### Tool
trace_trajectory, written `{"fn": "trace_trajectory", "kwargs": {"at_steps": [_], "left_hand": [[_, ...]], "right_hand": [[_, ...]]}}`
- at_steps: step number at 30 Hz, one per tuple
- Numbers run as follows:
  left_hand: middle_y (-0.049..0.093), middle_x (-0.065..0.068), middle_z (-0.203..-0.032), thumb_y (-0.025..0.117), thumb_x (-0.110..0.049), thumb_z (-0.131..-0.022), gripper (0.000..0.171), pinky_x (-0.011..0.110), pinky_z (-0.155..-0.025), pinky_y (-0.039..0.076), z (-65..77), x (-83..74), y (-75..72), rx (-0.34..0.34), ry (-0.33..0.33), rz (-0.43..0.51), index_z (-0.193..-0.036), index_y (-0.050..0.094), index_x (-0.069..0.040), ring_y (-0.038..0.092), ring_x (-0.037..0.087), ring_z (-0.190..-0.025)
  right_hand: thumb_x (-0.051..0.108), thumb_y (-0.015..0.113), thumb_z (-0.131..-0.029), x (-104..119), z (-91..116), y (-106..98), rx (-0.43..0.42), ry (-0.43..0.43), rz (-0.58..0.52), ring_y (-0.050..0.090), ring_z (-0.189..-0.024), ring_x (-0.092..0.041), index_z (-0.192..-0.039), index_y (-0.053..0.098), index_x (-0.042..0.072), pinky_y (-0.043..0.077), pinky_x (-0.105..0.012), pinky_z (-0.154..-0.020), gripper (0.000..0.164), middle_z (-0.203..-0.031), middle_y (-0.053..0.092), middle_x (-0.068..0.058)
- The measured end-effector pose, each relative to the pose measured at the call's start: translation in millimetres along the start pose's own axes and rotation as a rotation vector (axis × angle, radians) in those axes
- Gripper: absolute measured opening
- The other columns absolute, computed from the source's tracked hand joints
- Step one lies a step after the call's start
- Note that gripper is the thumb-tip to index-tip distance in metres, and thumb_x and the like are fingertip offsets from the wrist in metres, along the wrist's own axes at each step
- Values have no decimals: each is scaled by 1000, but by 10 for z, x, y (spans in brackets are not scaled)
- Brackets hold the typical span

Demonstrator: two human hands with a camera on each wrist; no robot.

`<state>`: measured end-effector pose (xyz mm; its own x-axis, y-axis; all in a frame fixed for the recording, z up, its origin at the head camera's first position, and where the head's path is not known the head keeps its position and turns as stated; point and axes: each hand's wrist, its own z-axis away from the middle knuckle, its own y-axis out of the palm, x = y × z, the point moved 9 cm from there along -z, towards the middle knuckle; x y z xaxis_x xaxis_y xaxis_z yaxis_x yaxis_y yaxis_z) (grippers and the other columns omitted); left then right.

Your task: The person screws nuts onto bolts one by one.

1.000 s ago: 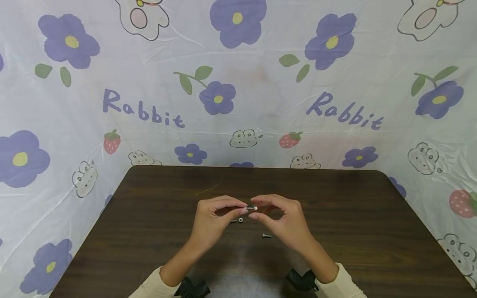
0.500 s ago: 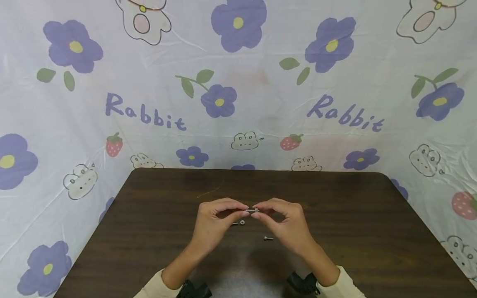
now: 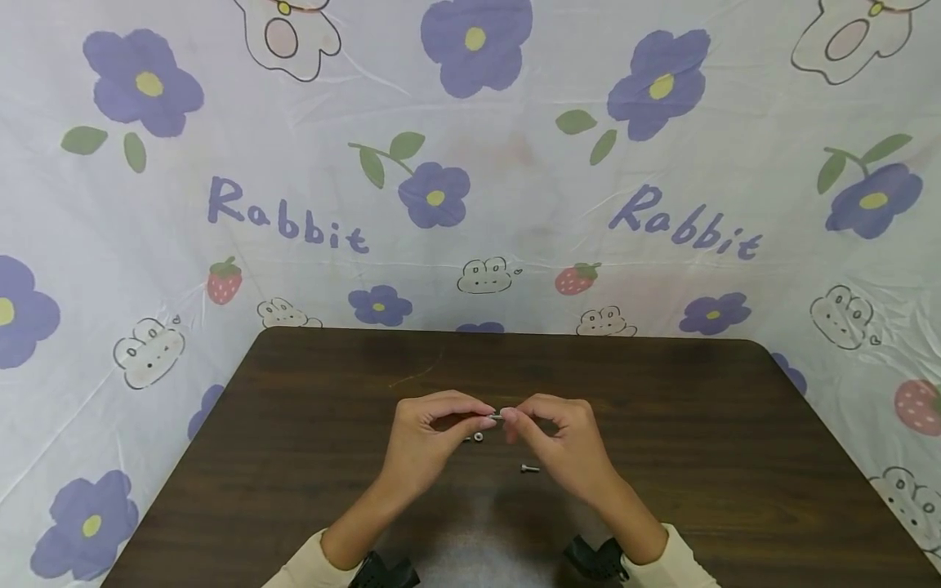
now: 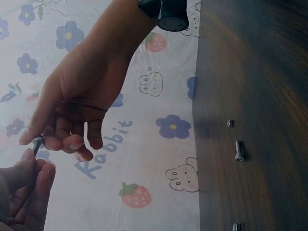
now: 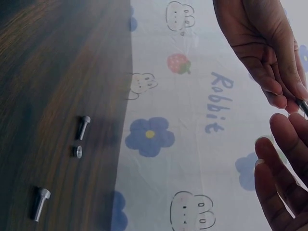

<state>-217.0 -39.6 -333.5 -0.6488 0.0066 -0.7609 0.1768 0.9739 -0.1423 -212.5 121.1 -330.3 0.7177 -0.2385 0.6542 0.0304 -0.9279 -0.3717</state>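
Note:
Above the table, my left hand (image 3: pixel 434 433) pinches a small metal bolt (image 3: pixel 496 417) between thumb and fingers, its shank lying roughly sideways. At the bolt's right end my right hand (image 3: pixel 562 433) pinches a nut (image 4: pixel 38 141) with thumb and forefinger, which mostly cover it in the head view. The right hand's other fingers are loosely bent in the left wrist view. Part of the bolt is hidden inside the left fingers.
On the dark wooden table (image 3: pixel 309 457) below the hands lie a loose nut (image 3: pixel 479 438), a bolt beside it (image 5: pixel 83 127) and another bolt (image 3: pixel 529 469) nearer the person. A patterned cloth (image 3: pixel 515 204) hangs behind the table.
The right fingers, parted around the bolt's end a second ago, have closed in on the nut, and the thumb has rolled upward over it. The left hand keeps its pinch.

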Motion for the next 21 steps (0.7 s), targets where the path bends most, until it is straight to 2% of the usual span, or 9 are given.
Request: {"fn": "trace_trajectory", "kwargs": {"at_steps": [7,10,13,15,17,21], "left_hand": [[76,6,-88,80,-5,-86,7,36,-66,62,3,3,14,-2,-9,8,-93,80,-6,72,18,-76],[76,5,-88,80,-5,-86,7,36,-66,62,3,10,13,-6,-15,3,-93,80,-6,72,17,-76],[76,4,-89,81,-5,-86,7,35,-66,62,2,14,7,-10,-19,1,-93,80,-4,72,17,-77],[76,3,-89,81,-5,-86,7,35,-66,62,2,20,-4,-16,-24,-4,-93,80,-4,72,17,-76],[76,3,-89,80,-5,-86,7,36,-66,62,4,25,-12,-19,-25,-4,-94,80,-4,72,17,-76],[76,4,-90,80,-6,-86,7,37,-65,62,8,30,-12,-16,-22,-6,-94,80,-4,72,17,-76]], "right_hand": [[1,64,-98,-9,-4,-17,-10,11,32,63,-62,-9,-69,73,17,51,-23,-56,35,-70,70,9],[1,61,-101,-28,1,-33,-16,29,39,55,-56,-8,-77,74,17,43,-22,-49,32,-70,70,9],[0,61,-100,-40,12,-55,-19,44,27,62,-61,-8,-94,75,15,49,-22,-54,20,-78,73,7],[-2,65,-97,-32,18,-74,-24,36,14,70,-71,-11,-103,74,11,57,-26,-63,17,-84,75,4],[-3,70,-93,-9,20,-85,-22,18,5,73,-76,-12,-108,74,8,61,-31,-70,18,-90,76,2],[-2,79,-86,26,22,-93,-19,-16,-5,72,-78,-12,-109,74,10,60,-28,-70,26,-94,77,-1]]}}
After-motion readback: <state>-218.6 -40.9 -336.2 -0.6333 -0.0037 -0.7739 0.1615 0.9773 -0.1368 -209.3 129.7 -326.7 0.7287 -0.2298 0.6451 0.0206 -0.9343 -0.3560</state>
